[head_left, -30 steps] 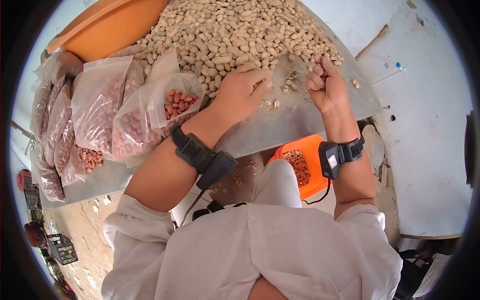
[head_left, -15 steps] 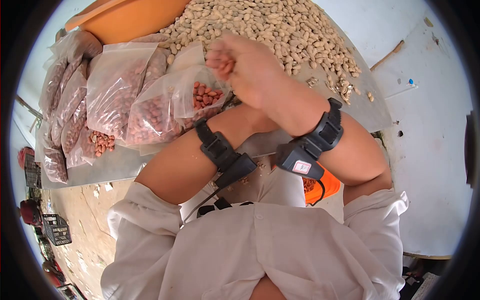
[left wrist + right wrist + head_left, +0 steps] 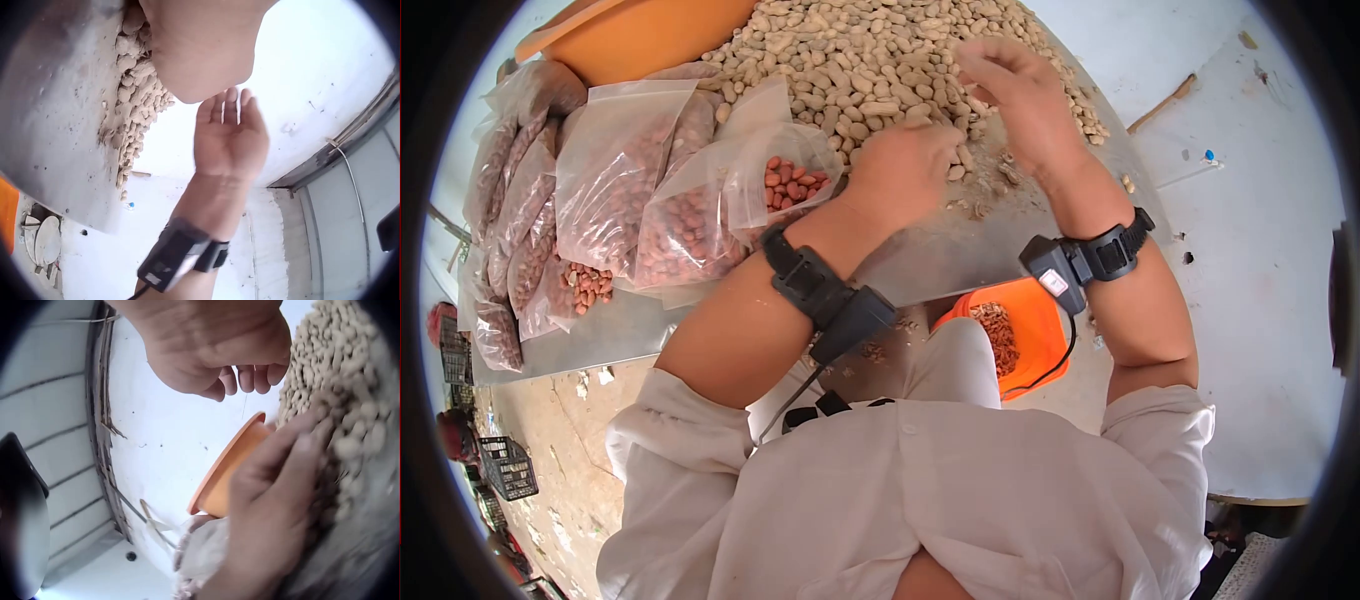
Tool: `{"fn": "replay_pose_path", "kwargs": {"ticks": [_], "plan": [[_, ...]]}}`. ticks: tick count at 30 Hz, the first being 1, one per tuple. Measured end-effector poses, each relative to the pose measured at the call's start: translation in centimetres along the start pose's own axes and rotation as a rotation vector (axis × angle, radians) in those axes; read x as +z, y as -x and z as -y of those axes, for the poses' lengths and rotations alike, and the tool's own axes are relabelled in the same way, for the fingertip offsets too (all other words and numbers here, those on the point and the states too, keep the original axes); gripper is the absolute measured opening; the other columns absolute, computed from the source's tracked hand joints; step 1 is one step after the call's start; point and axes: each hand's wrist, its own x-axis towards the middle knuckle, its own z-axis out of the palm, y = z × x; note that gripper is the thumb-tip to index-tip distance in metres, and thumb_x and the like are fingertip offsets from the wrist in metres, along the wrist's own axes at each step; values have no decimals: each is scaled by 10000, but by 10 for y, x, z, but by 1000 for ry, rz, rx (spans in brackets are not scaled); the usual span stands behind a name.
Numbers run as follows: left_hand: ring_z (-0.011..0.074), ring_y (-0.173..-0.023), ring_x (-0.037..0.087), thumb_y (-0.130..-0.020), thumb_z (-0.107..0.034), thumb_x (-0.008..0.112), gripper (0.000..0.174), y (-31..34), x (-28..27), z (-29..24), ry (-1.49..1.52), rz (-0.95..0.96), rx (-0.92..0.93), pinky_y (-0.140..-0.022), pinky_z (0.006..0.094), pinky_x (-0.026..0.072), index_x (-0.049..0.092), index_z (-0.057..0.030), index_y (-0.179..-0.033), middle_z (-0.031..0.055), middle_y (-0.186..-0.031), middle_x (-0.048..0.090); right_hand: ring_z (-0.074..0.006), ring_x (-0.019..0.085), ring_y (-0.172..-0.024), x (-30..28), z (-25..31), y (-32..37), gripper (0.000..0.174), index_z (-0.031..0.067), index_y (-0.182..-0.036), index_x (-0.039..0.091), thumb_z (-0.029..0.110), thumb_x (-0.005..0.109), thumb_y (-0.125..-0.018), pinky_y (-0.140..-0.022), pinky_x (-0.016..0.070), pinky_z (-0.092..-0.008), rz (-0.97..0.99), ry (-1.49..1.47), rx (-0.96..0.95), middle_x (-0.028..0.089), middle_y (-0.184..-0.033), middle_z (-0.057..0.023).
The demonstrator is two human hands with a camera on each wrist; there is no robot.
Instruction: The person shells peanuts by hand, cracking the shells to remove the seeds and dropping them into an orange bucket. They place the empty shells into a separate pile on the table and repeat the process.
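Note:
At the near edge of a big heap of unshelled peanuts (image 3: 880, 50), my left hand (image 3: 895, 178) is low over the metal tabletop, blurred by motion. In the right wrist view its fingers (image 3: 269, 459) reach toward the nearest peanuts, with the thumb alongside. My right hand (image 3: 1030, 105) is raised over the heap's right side; its fingers are loosely bent, and the palm seen in the left wrist view holds nothing. Left of my left hand stands an open clear bag (image 3: 745, 195) with red shelled peanuts (image 3: 793, 185) showing at its mouth.
Several filled bags (image 3: 610, 170) of peanut kernels crowd the table's left. Behind them is a large orange basin (image 3: 640, 45). Bits of shell (image 3: 1005, 170) lie near my hands. Below the table edge, an orange bin (image 3: 1040, 335) holds reddish kernels. A white wall (image 3: 1250, 250) is at the right.
My right hand held red kernels near the open bag half a second ago; it has swung back right, over the heap, without them. My left hand, then behind the right arm, shows again at the heap's edge.

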Motion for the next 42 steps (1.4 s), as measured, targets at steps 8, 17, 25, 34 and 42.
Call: {"fn": "replay_pose_path", "kwargs": {"ticks": [8, 17, 25, 34, 42], "plan": [[298, -771, 570, -801, -64, 537, 171, -4, 0, 5, -49, -198, -30, -705, 350, 456, 633, -45, -941, 116, -849, 592, -310, 520, -908, -38, -30, 51, 205, 79, -871, 623, 198, 661, -707, -816, 414, -370, 400, 843, -292, 591, -927, -103], [257, -749, 579, -790, -88, 574, 166, -5, -3, 4, -48, -190, -56, -660, 318, 451, 635, -44, -939, 105, -827, 587, -310, 520, -894, -54, -55, 66, 207, 67, -835, 558, 134, 682, -682, -777, 430, -383, 372, 772, -275, 565, -907, -103], [254, -753, 579, -766, -94, 585, 196, -4, -6, 3, -59, -165, -57, -668, 319, 455, 632, -38, -948, 102, -822, 586, -289, 543, -855, -103, -78, 41, 126, 23, -821, 572, 101, 625, -737, -773, 449, -371, 542, 907, -246, 585, -877, -92], [290, -827, 574, -760, -132, 578, 197, -3, -3, 5, -61, -157, -43, -710, 362, 473, 637, -88, -944, 103, -894, 594, -323, 501, -1054, -104, -55, 33, 281, -2, -995, 587, 146, 573, -757, -900, 412, -376, 471, 1242, -83, 569, -1076, -170], [282, -829, 574, -756, -124, 574, 205, -3, -4, 4, -52, -146, -68, -708, 364, 471, 628, -84, -950, 103, -884, 590, -329, 515, -1027, -143, -78, 46, 306, -7, -1020, 586, 104, 571, -734, -892, 417, -361, 549, 1102, -123, 569, -1095, -168]]}}
